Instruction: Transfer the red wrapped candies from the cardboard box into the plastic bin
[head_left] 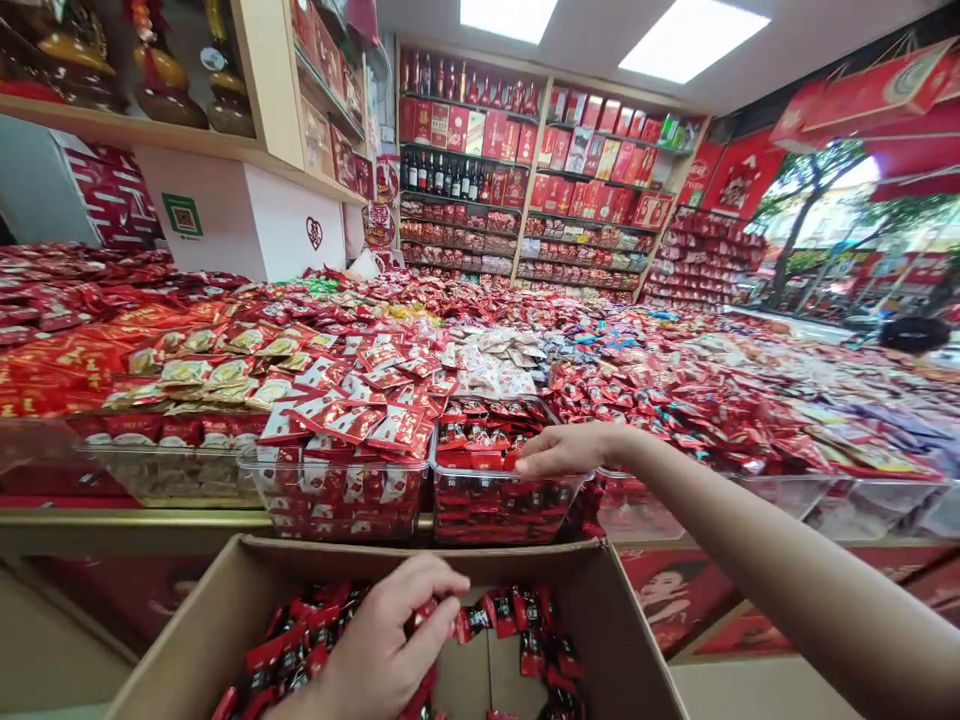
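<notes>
My left hand is inside an open cardboard box, its fingers curled around red-and-black wrapped candies. More of these candies lie along the box's sides, with bare cardboard showing between them. Past the box, my right hand rests palm down at the front right of a clear plastic bin, over small red packets. Its fingertips point left and lie close together; whatever is under the palm is hidden.
Left of that bin stands another clear bin heaped with red-and-white packets. Many more packet heaps spread behind and to both sides. Shelves with bottles and red boxes line the back wall.
</notes>
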